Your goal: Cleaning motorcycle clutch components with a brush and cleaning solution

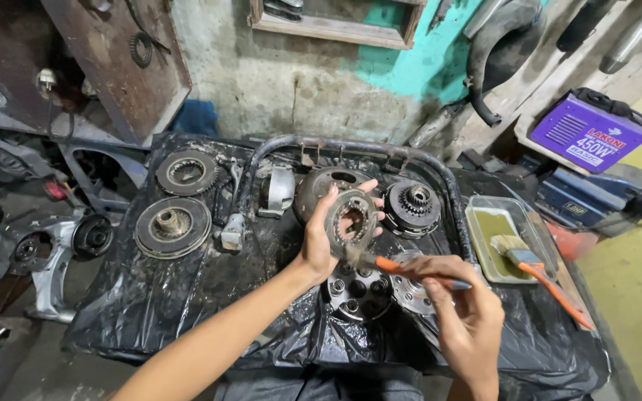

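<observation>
My left hand (326, 236) holds up a round, greasy clutch plate ring (351, 220) above the table, fingers around its rim. A small brush with an orange handle (399, 267) is gripped in my right hand (464, 312), and its bristles touch the ring's lower edge. Below my hands lie two metal hubs with round holes (358, 291). A dark clutch drum (319, 187) and a toothed gear hub (413, 208) sit just behind the ring.
Black plastic sheet (172, 297) covers the table. Two large round clutch discs (173, 226) lie at the left. A clear tray of yellowish liquid (493, 230) with a second orange-handled brush (536, 271) stands right. A bent black tube frame (351, 146) arcs across the back. A purple box (590, 134) sits far right.
</observation>
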